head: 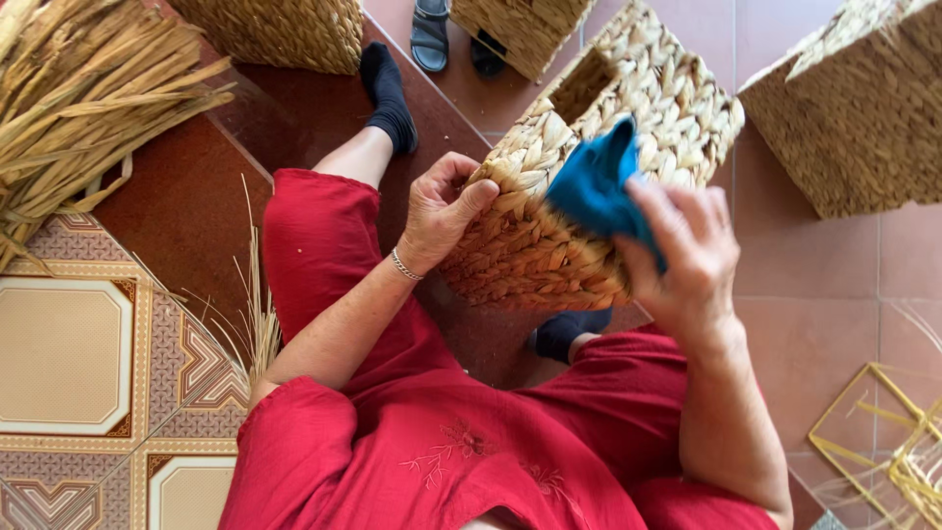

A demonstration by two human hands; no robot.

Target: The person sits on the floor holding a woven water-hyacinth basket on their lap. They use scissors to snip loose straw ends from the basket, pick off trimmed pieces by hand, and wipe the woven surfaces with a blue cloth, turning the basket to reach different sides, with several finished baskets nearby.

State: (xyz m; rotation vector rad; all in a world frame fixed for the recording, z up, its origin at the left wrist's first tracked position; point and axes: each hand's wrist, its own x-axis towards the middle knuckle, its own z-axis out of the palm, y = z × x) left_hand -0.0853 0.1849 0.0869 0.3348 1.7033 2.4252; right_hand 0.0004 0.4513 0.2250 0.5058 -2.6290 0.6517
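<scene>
I look down at a tiled floor. A woven basket lies tipped against my knees at twelve o'clock, likely so its side faces me. My left hand grips its corner, steadying it; my right hand clutches a blue cloth pressed to the weave.

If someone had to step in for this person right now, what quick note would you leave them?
Left hand: grips the near edge of the woven basket, steadying it on its side over the lap.
Right hand: holds a blue cloth pressed against the basket's side.
Nearby: more woven baskets on the tiled floor, a bundle of dried straw at the left, a wire frame at the right.
Done: the basket looks fully woven.
Left: how much has been wiped, I cannot tell.
</scene>
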